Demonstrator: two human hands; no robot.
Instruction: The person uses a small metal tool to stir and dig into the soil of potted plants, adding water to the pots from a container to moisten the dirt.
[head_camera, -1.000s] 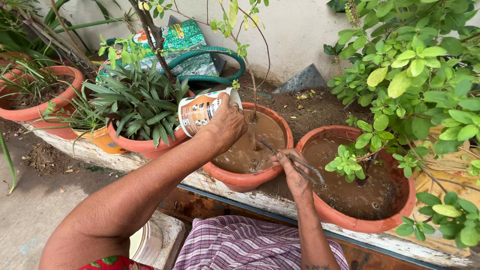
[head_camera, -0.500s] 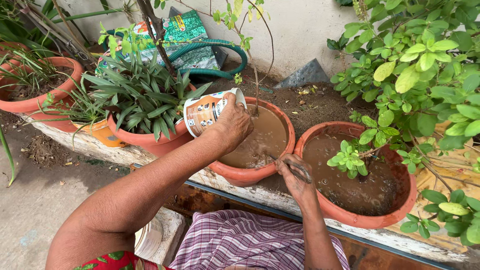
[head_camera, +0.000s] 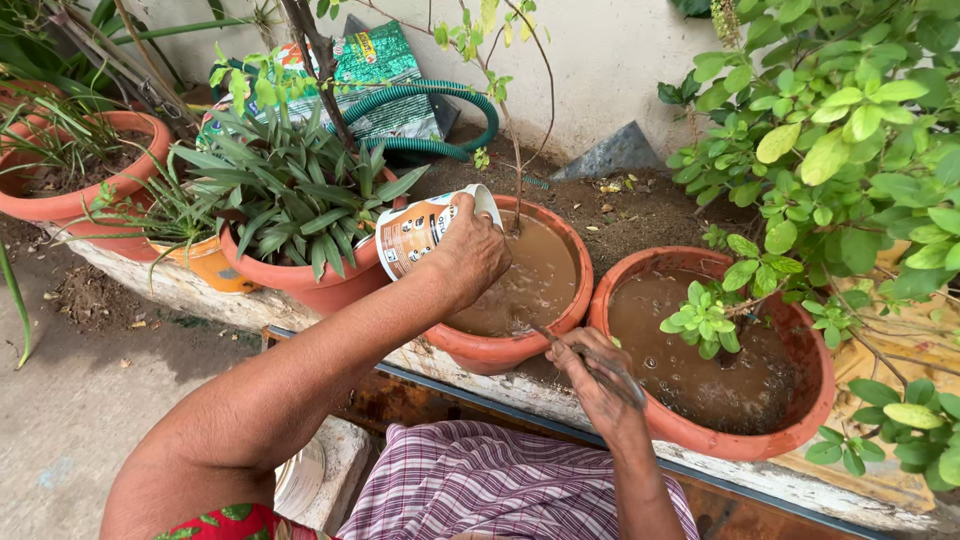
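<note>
My left hand (head_camera: 468, 255) is wrapped tight around a round tub (head_camera: 425, 229). The tub is tipped on its side over the middle clay pot (head_camera: 575, 290), with its open end toward the thin stem (head_camera: 516, 190) growing there. That pot is full of muddy brown water. The tub looks like thin, light plastic, and it may be wet and slippery, so I think holding it around the middle with my whole hand is best. If I squeeze too hard it could bend.

My right hand (head_camera: 598, 375) is closed around a thin stick (head_camera: 590, 352). The hand sits at the near edge, between the middle pot and the big clay pot (head_camera: 820, 400) on the right. The stick looks stiff but skinny, so it might snap.

I cannot see inside the tub, so I cannot tell how much is left in it. My fingers hide part of the stick. The muddy water hides the soil. The leafy bush (head_camera: 850, 150) covers part of the big pot.
</note>
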